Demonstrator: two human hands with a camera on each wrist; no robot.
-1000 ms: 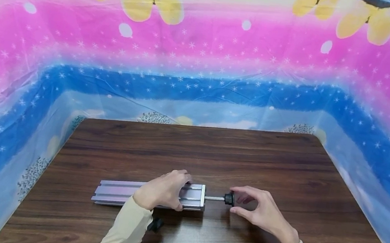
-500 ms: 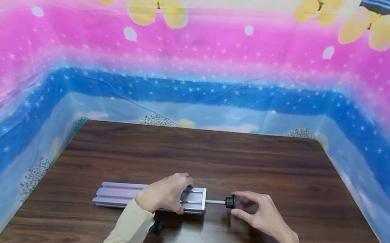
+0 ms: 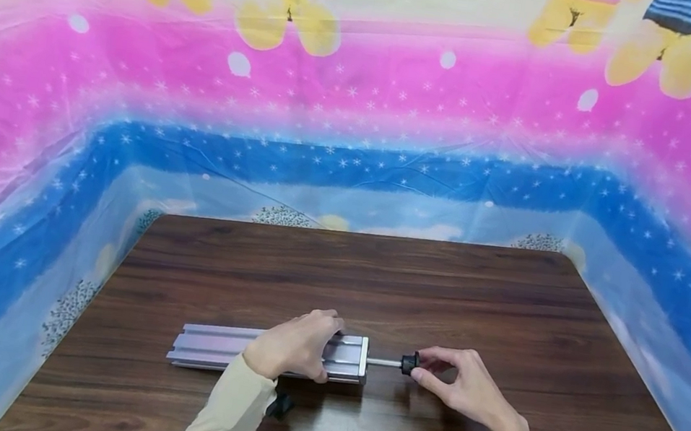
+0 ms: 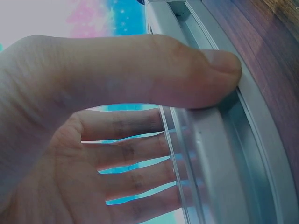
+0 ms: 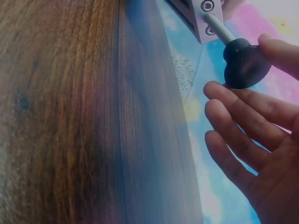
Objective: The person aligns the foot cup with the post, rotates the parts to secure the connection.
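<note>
L hand point(image 3: 292, 345) grips ribbed aluminium rail point(image 3: 217, 346); R hand point(image 3: 460, 387) pinches round black knob point(image 3: 408, 363) on threaded rod point(image 3: 383, 362). Vs 1 s ago: knob closer to rail end.

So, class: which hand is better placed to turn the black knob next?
Probably the right hand: its fingertips already pinch the black knob on the threaded rod, while the left hand grips the aluminium rail.

A makeshift recording booth rather than a lived-in room. A dark wood-grain table point(image 3: 376, 278) stands enclosed behind and on both sides by a hung plastic cartoon-print sheet point(image 3: 358, 122) in pink and blue.
</note>
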